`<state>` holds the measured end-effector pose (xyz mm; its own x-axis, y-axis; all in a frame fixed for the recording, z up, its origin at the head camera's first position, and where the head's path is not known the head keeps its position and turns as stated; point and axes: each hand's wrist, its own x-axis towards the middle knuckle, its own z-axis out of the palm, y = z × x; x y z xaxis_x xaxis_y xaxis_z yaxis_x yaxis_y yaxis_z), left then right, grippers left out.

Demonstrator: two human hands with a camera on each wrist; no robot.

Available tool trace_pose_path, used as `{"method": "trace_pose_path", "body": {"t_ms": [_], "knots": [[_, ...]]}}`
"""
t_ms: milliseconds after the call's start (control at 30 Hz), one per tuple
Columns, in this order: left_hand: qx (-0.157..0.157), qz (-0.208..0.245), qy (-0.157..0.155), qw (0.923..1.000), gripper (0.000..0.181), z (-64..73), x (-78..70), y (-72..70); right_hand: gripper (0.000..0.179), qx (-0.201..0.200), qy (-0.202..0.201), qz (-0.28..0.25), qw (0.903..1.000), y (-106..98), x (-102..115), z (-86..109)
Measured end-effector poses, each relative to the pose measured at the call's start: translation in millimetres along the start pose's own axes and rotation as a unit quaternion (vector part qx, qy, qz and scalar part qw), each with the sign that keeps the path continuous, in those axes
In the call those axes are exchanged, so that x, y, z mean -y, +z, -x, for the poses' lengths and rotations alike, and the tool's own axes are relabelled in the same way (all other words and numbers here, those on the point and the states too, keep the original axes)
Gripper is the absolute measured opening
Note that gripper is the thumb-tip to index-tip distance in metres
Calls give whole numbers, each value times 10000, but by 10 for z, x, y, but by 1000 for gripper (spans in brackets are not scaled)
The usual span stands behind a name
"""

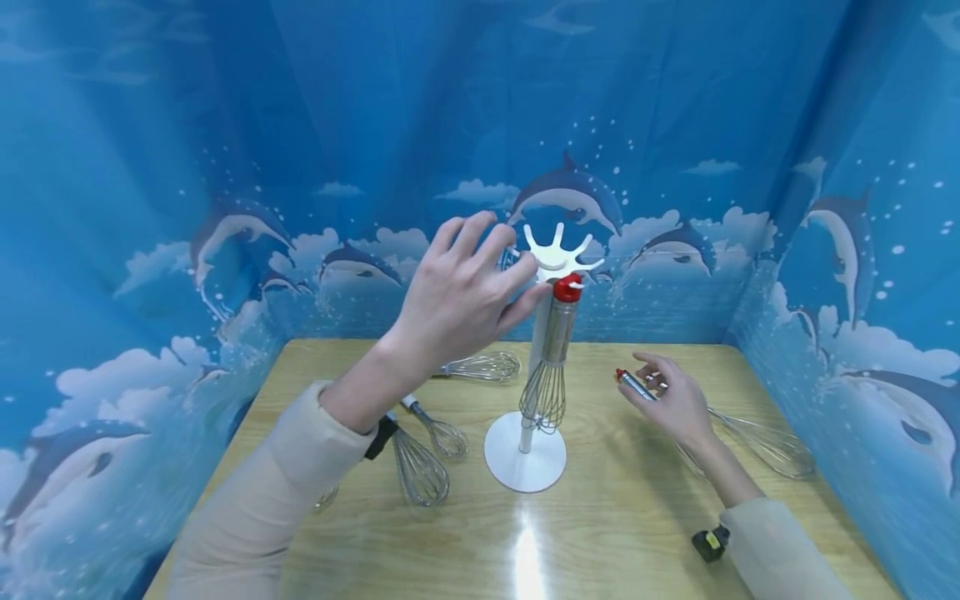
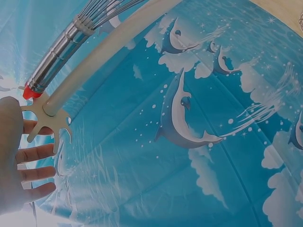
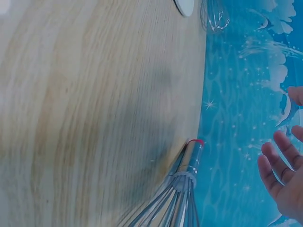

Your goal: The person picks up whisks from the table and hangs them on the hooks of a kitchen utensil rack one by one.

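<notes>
A white whisk stand (image 1: 553, 260) with a round base and a ring of prongs stands mid-table. From one prong hangs a steel whisk (image 1: 558, 332) with a red end cap, wires down. My left hand (image 1: 465, 287) is at the stand's top, thumb and index finger round a prong beside the red cap. In the left wrist view its other fingers (image 2: 38, 174) are spread out. My right hand (image 1: 671, 400) hovers at the right of the table, fingers loosely bent and holding nothing. Below it lies a red-tipped whisk (image 3: 189, 163), partly hidden by the hand in the head view.
Left of the stand lie a large whisk (image 1: 423, 471), a small whisk (image 1: 447, 437) and another whisk (image 1: 491, 367) farther back. Wires of a big whisk (image 1: 772, 442) show at the right edge. A blue dolphin-print curtain (image 1: 480, 100) encloses the wooden table (image 1: 600, 533).
</notes>
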<state>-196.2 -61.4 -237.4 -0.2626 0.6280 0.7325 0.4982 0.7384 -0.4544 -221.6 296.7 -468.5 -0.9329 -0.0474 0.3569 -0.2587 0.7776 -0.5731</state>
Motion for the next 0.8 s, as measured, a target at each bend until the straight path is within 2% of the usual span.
{"method": "trace_pose_path", "body": {"t_ms": [267, 600, 800], "knots": [[-4, 67, 1, 10000, 35, -1, 6, -5, 61, 245, 240, 187, 9992, 22, -121, -72], [-7, 62, 18, 10000, 36, 1, 1, 1, 66, 666, 736, -112, 9950, 67, -281, -160], [-3, 42, -6, 10000, 36, 4, 3, -3, 66, 902, 873, -179, 9919, 91, -356, -229]]}}
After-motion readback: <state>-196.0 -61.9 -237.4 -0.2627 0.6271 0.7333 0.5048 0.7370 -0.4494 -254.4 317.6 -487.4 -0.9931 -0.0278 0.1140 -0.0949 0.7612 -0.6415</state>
